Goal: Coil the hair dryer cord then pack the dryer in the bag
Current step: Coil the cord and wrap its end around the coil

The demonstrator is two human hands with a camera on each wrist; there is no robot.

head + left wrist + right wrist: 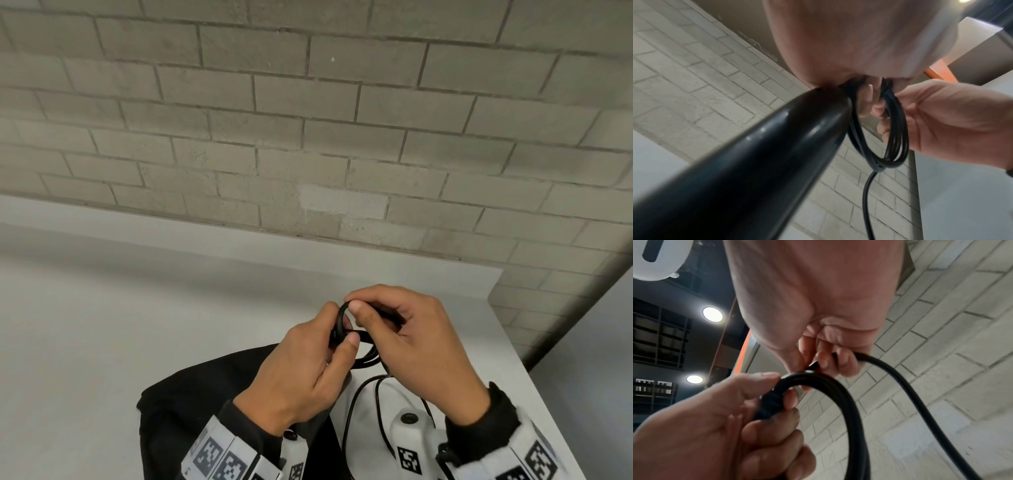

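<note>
The left hand (301, 373) has its fingers curled around a bundle of loops of the thin black rubber cord (898, 134), with the thumb pressing on top; the right hand (418, 346) pinches the same cord just beside it, and the two hands touch. The glossy black plastic hair dryer (748, 170) hangs under the left hand. The black fabric bag (191, 404) lies on the white table (102, 308), below the hands; a grey brick wall (308, 120) is behind.
</note>
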